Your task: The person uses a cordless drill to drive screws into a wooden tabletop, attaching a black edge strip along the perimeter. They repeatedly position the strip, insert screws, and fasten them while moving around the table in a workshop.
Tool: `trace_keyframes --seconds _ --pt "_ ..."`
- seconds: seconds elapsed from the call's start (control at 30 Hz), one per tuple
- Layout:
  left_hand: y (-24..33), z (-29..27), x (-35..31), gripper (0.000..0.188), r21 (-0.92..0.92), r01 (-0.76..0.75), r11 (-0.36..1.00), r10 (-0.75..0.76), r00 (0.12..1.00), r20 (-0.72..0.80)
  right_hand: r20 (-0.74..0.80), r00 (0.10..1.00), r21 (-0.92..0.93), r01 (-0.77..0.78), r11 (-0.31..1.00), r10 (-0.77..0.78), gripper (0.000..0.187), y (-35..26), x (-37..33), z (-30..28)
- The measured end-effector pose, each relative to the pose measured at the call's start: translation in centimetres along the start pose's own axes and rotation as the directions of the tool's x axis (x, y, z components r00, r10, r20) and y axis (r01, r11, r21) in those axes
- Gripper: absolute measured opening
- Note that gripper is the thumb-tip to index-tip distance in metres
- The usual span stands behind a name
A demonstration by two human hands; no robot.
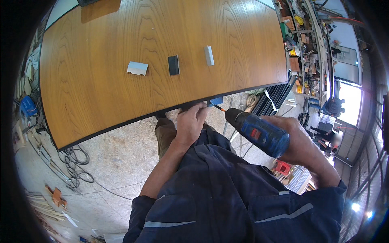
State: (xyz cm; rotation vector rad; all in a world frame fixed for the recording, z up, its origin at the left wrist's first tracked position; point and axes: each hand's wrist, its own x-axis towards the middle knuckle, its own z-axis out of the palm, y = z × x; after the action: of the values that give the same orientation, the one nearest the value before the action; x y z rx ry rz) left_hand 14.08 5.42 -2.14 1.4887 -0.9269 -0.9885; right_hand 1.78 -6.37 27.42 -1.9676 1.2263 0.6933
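Wood-grain worktop (97,81), black edge. Drill (259,133) off its near edge, gripped in right hand (292,135). Left hand (189,121) at that edge, fingers bent, can't tell if gripping. On top, well apart: grey offcut (137,68), black offcut (173,65), white offcut (209,56). Orange bit (219,108) points at left fingertips.

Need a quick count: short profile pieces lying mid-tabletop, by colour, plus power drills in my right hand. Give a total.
Pale profile pieces: 2 (a wavy-edged one and a narrow one)
Black profile piece: 1
Blue-and-black power drill in the right hand: 1
Total: 4
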Motion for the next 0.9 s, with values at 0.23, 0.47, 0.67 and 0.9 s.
trace_keyframes --seconds 0.23,0.47,0.67,0.9 --pt "-0.3 0.1 -0.1 0.021 -0.032 -0.007 0.999 0.007 1.0 -0.001 -0.021 0.998 -0.012 0.051 0.999 -0.051 0.049 0.0 0.1 0.0" --pt "-0.4 0.0 -0.1 0.021 -0.034 0.031 0.999 -0.03 0.999 0.023 -0.016 0.996 -0.05 0.089 0.995 -0.09 0.048 0.5 0.3 0.0" --pt "-0.4 0.1 0.0 0.02 -0.031 0.007 0.999 -0.007 1.0 0.004 0.012 0.998 -0.065 0.059 0.996 -0.058 0.049 0.4 0.4 -0.3" --pt "-0.1 0.1 0.0 0.02 -0.044 -0.005 0.999 0.004 1.0 -0.014 -0.001 0.998 -0.081 0.062 0.995 -0.062 0.052 0.7 0.4 -0.3"
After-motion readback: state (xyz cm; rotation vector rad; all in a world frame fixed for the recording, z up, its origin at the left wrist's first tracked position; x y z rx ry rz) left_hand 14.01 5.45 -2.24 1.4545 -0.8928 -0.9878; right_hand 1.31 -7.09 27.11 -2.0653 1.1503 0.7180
